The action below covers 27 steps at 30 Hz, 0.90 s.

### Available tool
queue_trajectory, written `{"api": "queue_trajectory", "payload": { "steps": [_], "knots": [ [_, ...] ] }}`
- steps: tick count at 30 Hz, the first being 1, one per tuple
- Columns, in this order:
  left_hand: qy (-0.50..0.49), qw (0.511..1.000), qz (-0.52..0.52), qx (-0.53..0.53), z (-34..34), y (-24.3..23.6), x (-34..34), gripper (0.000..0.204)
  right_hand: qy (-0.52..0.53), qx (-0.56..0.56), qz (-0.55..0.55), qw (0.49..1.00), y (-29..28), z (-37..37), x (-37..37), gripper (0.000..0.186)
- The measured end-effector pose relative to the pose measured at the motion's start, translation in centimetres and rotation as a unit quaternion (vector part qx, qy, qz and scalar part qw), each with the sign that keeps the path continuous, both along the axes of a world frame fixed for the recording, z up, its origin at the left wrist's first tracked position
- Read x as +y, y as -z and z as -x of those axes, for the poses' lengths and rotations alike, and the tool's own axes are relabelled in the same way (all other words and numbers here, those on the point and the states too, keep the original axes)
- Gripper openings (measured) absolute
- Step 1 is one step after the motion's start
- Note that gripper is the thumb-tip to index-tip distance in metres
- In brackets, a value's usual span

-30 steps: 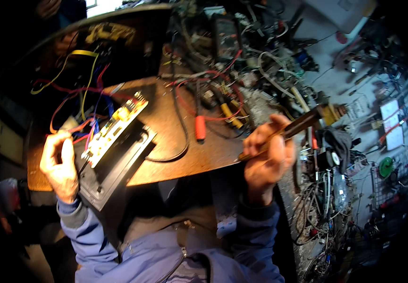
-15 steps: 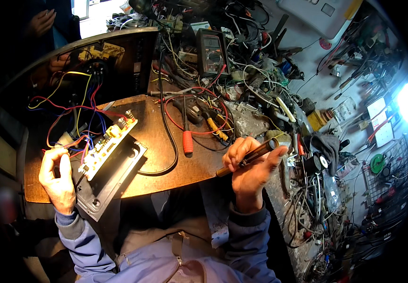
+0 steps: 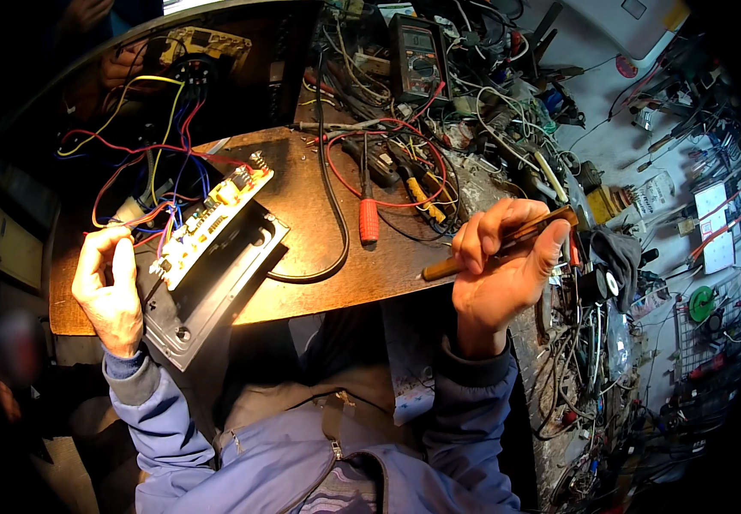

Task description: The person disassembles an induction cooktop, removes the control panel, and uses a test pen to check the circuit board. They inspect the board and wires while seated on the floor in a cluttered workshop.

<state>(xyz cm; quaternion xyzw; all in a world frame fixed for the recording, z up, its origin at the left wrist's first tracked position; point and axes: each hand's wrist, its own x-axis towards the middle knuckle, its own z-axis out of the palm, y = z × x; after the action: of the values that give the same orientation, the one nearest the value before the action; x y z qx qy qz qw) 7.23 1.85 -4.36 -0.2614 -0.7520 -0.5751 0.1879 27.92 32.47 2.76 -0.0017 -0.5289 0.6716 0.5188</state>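
My left hand [image 3: 109, 295] is at the left end of a long cream circuit board [image 3: 216, 227], with thumb and forefinger curled close together beside its wires; what they pinch, if anything, is hidden. The board is tilted over a black plastic panel [image 3: 186, 330]. Red, yellow and blue wires [image 3: 169, 163] run from the board to an upright dark casing [image 3: 250, 94]. My right hand [image 3: 503, 270] grips a slim brown stick-like tool [image 3: 441, 269] past the table's front right edge. Its lower end points left; its exact kind is unclear.
A screwdriver with a red handle [image 3: 369, 221], yellow-handled pliers [image 3: 423, 201] and a black cable [image 3: 336, 257] lie on the wooden table [image 3: 293, 295]. A multimeter [image 3: 419, 60] stands behind. Tangled wires and tools crowd the right side. Another person's hand [image 3: 86, 13] shows at top left.
The view has shifted, so the table sits higher and further right. My right hand still holds the brown tool, now tilted flatter. My left hand remains by the board's wires.
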Motion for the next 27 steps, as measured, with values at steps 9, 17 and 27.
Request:
{"api": "queue_trajectory", "payload": {
  "steps": [9, 17, 27],
  "knots": [
    [0.002, 1.000, -0.002, 0.018, -0.1, -0.2, 0.3, 0.010, -0.016, -0.022, 0.019, 0.999, 1.1, 0.7, 0.6, 0.048],
    [0.016, 0.999, -0.035, 0.012, 0.1, 0.3, -0.1, 0.014, -0.057, 0.041, 0.061, 0.996, -0.6, -0.7, -1.0, 0.020],
    [0.004, 0.995, -0.057, 0.080, 0.5, 0.3, 0.2, 0.013, -0.039, 0.049, 0.046, 0.997, -1.3, -1.4, -2.2, 0.019]
  ]
}}
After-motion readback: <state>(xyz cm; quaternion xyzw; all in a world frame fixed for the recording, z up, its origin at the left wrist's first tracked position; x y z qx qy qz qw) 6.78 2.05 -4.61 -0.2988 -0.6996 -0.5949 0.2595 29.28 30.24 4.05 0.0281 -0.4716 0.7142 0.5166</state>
